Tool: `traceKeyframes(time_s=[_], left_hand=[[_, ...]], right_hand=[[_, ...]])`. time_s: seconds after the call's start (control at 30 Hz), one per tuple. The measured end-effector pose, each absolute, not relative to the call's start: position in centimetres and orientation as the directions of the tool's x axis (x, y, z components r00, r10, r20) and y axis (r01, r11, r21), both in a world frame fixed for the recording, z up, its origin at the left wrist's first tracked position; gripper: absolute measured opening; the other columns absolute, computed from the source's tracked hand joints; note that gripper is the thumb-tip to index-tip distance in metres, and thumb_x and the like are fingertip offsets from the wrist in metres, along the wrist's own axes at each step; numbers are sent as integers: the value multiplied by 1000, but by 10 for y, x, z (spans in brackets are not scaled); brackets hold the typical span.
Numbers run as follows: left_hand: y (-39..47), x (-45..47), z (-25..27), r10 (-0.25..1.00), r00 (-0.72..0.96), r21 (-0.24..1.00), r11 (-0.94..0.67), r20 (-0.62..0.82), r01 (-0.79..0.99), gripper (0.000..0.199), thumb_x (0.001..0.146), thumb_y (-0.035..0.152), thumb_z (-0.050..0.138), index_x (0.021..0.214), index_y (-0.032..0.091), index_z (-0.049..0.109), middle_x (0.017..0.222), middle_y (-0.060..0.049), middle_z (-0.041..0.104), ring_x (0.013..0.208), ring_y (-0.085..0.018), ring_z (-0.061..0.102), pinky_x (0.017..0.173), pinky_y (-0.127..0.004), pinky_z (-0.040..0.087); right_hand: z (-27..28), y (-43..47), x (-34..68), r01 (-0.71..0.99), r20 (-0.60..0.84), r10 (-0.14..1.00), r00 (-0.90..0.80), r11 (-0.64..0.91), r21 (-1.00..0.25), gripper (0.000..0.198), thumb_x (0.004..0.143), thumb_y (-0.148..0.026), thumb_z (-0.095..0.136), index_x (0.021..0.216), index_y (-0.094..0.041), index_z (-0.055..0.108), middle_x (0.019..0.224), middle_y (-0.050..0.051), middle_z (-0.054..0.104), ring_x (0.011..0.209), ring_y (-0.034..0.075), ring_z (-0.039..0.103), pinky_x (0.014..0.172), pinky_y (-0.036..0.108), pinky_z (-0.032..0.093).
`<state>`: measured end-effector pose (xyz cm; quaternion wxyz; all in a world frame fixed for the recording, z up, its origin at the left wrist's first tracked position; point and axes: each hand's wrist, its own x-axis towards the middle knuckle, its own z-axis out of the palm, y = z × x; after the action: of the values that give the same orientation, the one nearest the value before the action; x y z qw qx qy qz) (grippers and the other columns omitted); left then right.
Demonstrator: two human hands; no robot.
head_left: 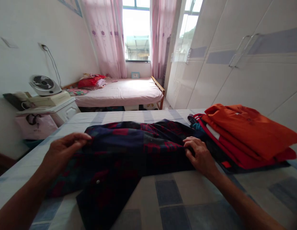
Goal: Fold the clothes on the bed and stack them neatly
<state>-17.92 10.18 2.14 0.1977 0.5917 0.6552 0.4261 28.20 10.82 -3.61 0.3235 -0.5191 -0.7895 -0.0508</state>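
Observation:
A dark navy shirt with red and green patches lies spread over the bed in front of me. One sleeve hangs down toward me, and a small pale button shows on the cloth. My left hand pinches the shirt's left edge between thumb and fingers. At the other end, my right hand grips the fabric along the near right edge, its fingers bent. To the right of that hand is a stack of folded clothes, with an orange shirt on top and red and dark garments below.
The bed carries a blue and white checked sheet. Beyond stands a second bed with a pink sheet and a red bundle. A fan sits on a cabinet at left, above a pink bag. White wardrobe doors line the right.

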Motion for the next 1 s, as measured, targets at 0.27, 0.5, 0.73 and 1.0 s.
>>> traceKeyframes(time_s=[0.27, 0.5, 0.73, 1.0], left_hand=[[65, -169, -23, 990, -13, 816, 123, -140, 565, 54, 66, 51, 65, 116, 28, 61, 102, -1, 70, 95, -26, 64, 77, -31, 53], [56, -164, -13, 967, -243, 789, 88, 79, 608, 32, 67, 48, 57, 88, 27, 70, 81, 0, 70, 77, -25, 64, 67, -31, 51], [62, -170, -4, 982, -120, 463, 41, 144, 885, 45, 71, 51, 50, 107, 28, 66, 104, -6, 68, 90, -28, 64, 83, -38, 47], [164, -41, 7, 921, 369, 514, -379, 127, 769, 38, 85, 43, 41, 99, 21, 69, 105, -6, 67, 93, -19, 62, 86, -27, 44]], right_hand=[[-57, 90, 275, 832, 506, 743, -439, 548, -83, 21, 81, -13, 48, 95, -21, 59, 112, 7, 63, 116, 23, 51, 96, 42, 36], [-49, 81, 271, 827, 524, 740, -421, 551, -114, 16, 80, -13, 48, 84, -22, 61, 107, 6, 65, 117, 24, 51, 97, 42, 36], [-35, 92, 258, 858, 465, 835, -294, 446, -257, 23, 85, -24, 46, 101, -22, 62, 113, 7, 63, 118, 24, 49, 98, 42, 36], [-56, 129, 228, 913, 461, 871, -169, 314, -259, 21, 87, -32, 47, 87, -21, 64, 112, 8, 63, 120, 27, 45, 95, 46, 34]])
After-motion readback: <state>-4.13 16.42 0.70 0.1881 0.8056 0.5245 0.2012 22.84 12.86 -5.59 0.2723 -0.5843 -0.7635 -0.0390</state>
